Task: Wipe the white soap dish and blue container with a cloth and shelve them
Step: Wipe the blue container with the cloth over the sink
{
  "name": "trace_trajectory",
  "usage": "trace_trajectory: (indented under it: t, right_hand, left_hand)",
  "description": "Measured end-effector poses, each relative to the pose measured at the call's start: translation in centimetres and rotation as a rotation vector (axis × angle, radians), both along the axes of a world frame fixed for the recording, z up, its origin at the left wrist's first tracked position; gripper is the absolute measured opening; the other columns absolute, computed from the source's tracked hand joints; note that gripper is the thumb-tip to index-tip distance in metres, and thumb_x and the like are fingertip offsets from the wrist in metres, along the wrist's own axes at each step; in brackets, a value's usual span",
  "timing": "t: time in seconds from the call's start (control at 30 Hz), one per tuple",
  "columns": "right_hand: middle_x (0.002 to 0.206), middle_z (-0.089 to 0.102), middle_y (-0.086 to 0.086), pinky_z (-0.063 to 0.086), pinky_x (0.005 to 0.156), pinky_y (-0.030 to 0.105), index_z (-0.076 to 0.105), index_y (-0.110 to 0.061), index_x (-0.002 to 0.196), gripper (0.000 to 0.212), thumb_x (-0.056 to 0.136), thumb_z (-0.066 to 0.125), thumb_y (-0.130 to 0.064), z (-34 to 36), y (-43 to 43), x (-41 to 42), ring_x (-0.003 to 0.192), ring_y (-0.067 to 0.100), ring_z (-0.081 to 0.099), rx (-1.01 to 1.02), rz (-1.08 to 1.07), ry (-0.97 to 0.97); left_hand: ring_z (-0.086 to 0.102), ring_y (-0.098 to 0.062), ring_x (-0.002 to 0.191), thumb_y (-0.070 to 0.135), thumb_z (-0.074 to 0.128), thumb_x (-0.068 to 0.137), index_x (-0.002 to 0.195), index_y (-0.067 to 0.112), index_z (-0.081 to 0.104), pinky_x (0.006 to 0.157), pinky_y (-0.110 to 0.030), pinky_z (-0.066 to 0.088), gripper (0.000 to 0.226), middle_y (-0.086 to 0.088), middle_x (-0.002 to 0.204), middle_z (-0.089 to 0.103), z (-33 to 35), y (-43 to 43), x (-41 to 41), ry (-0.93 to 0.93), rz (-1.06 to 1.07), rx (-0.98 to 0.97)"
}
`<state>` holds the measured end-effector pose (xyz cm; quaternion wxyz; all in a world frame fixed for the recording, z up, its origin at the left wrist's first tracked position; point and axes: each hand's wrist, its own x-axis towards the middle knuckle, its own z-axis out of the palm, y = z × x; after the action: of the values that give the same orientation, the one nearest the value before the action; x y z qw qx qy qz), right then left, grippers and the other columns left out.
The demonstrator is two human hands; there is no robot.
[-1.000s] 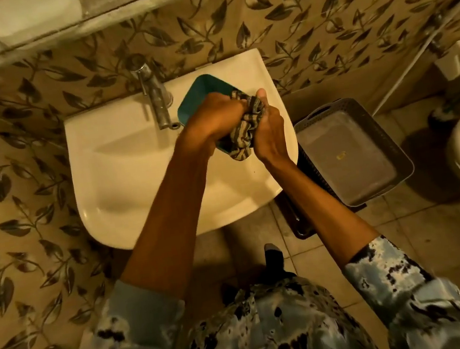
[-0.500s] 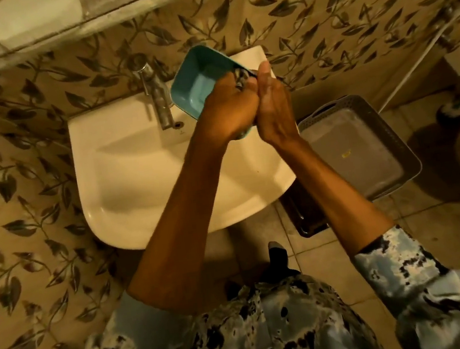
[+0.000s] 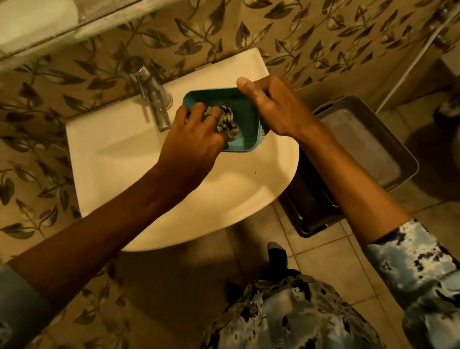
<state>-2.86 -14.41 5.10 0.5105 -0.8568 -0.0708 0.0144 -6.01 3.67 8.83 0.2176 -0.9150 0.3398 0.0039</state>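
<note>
Inside blue container [image 3: 245, 119], cloth [image 3: 226, 120] half-hidden under left hand [image 3: 199, 131]

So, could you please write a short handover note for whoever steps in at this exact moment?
Left hand: pressing the cloth into the inside of the blue container.
Right hand: gripping the container's right edge, holding it above the sink, thumb on the far rim.
White soap dish: already on the shelf above the tap.
Done: soap dish appears shelved.
Left: finish wiping the container, then shelve it too.
</note>
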Motion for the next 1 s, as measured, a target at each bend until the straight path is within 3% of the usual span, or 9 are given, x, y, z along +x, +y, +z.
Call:
trace_trajectory:
  t: [0.17,0.3,0.43,0.53,0.63,0.77,0.87,0.93,1.0]
  right_hand:
    - [0.088,0.068,0.005,0.06,0.061,0.032,0.059,-0.014,0.106,0.054,0.093,0.035,-0.061,2.5,-1.4,1.5,0.068,0.021,0.071,-0.145,0.178,0.372]
    - [0.087,0.066,0.002,0.054,0.064,0.028,0.059,-0.018,0.107,0.056,0.094,0.029,-0.063,3.5,-1.0,1.9,0.063,0.013,0.067,-0.317,0.274,0.445]
    - [0.081,0.058,-0.004,0.044,0.063,0.026,0.056,-0.021,0.099,0.047,0.095,0.031,-0.06,3.1,-1.2,2.0,0.074,0.01,0.059,-0.334,0.202,0.324]
    - [0.067,0.055,-0.007,0.035,0.055,0.02,0.065,-0.018,0.084,0.048,0.097,0.035,-0.054,2.4,-0.3,1.7,0.061,0.007,0.051,-0.236,0.095,0.133]
    - [0.074,0.067,0.013,0.031,0.051,0.017,0.073,-0.005,0.09,0.055,0.097,0.039,-0.049,1.3,1.8,1.4,0.058,0.018,0.051,-0.203,0.002,-0.064]
    - [0.096,0.072,0.004,0.041,0.058,0.012,0.073,-0.01,0.101,0.052,0.096,0.042,-0.051,0.0,3.1,1.4,0.075,0.012,0.06,-0.204,-0.036,-0.102]
    - [0.089,0.074,0.005,0.046,0.06,0.015,0.074,-0.01,0.097,0.05,0.095,0.043,-0.049,-0.9,3.7,1.2,0.072,0.013,0.065,-0.172,-0.059,-0.14]
    - [0.085,0.074,0.003,0.047,0.061,0.017,0.075,-0.011,0.096,0.054,0.094,0.041,-0.053,-1.5,3.8,1.4,0.067,0.009,0.063,-0.158,-0.128,-0.132]
    - [0.083,0.073,0.001,0.047,0.063,0.018,0.075,-0.013,0.098,0.06,0.092,0.037,-0.059,-1.8,3.5,2.1,0.065,0.005,0.059,-0.173,-0.177,-0.097]
  left_hand:
    - [0.044,-0.046,0.118,0.013,0.069,0.074,0.123,0.013,0.058,0.089,-0.062,0.041,0.05,-0.029,0.124,0.054,-0.1,2.4,0.1,-0.081,-0.147,-0.207]
    - [0.033,-0.039,0.117,0.014,0.048,0.088,0.127,0.018,0.051,0.083,-0.056,0.043,0.039,-0.021,0.126,0.04,-0.1,3.7,0.3,-0.169,-0.22,-0.292]
    - [0.04,-0.05,0.119,0.01,0.05,0.081,0.133,0.015,0.049,0.082,-0.056,0.044,0.052,-0.029,0.132,0.046,-1.0,3.3,-0.7,-0.098,0.028,-0.199]
    - [0.05,-0.049,0.112,0.009,0.06,0.083,0.128,0.013,0.054,0.077,-0.047,0.048,0.046,-0.024,0.132,0.05,-1.9,1.9,-3.0,-0.088,0.211,-0.089]
    - [0.039,-0.044,0.12,0.009,0.054,0.085,0.128,0.013,0.051,0.086,-0.045,0.044,0.043,-0.021,0.142,0.037,-2.4,-0.1,-3.8,0.113,0.475,-0.169]
    - [0.037,-0.035,0.126,0.013,0.054,0.087,0.128,0.009,0.047,0.101,-0.042,0.032,0.042,-0.015,0.137,0.042,-2.8,-1.7,-1.6,0.489,0.692,-0.404]
    - [0.052,-0.03,0.112,0.018,0.055,0.091,0.118,0.009,0.055,0.099,-0.042,0.041,0.028,-0.013,0.12,0.056,-1.1,-3.0,0.0,0.635,0.737,-0.581]
    - [0.057,-0.023,0.097,0.013,0.049,0.094,0.109,0.012,0.059,0.084,-0.034,0.048,0.017,-0.007,0.104,0.059,0.0,-3.5,0.2,0.747,0.816,-0.912]
    - [0.059,-0.022,0.098,0.004,0.041,0.096,0.113,0.017,0.056,0.083,-0.034,0.051,0.026,-0.006,0.106,0.059,0.3,-3.4,-0.1,0.85,1.0,-1.386]
